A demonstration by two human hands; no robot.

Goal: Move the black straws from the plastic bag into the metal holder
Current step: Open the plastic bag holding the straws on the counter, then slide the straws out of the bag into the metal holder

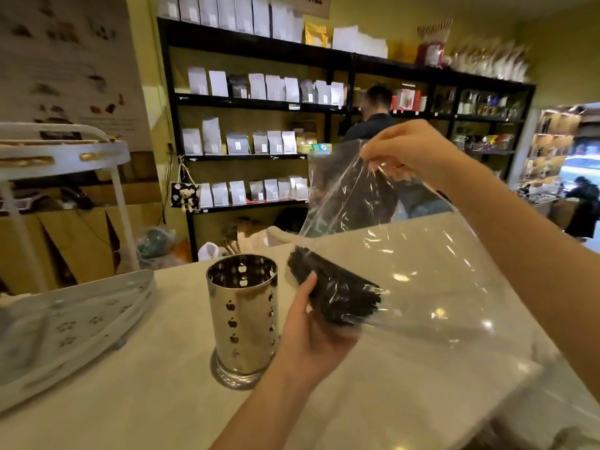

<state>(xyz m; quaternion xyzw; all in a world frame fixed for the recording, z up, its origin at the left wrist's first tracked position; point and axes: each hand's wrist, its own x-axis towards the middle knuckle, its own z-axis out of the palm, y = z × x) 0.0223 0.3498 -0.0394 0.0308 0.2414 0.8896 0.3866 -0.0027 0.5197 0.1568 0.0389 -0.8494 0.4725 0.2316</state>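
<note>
Left hand [311, 336] fingers clamped on black straws [337, 293] thru plastic bag [438, 287]; right hand [409, 151] pinches bag top (shelf labels unreadable).

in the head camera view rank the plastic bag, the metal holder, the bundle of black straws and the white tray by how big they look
1. Plastic bag, largest.
2. White tray, partly cut off at the frame edge.
3. Metal holder.
4. Bundle of black straws, smallest.

The metal holder [243, 323] is polished, mirror-bright steel, smooth-walled and pierced with apple-shaped cut-outs. The plastic bag [431, 277] is thin clear film, glossy and creased, showing bright glare spots. The black straws [337, 292] appear matt to semi-gloss black. The counter [156, 397] is smooth, pale and matt. The tray [74, 323] is white painted metal, perforated.
</note>
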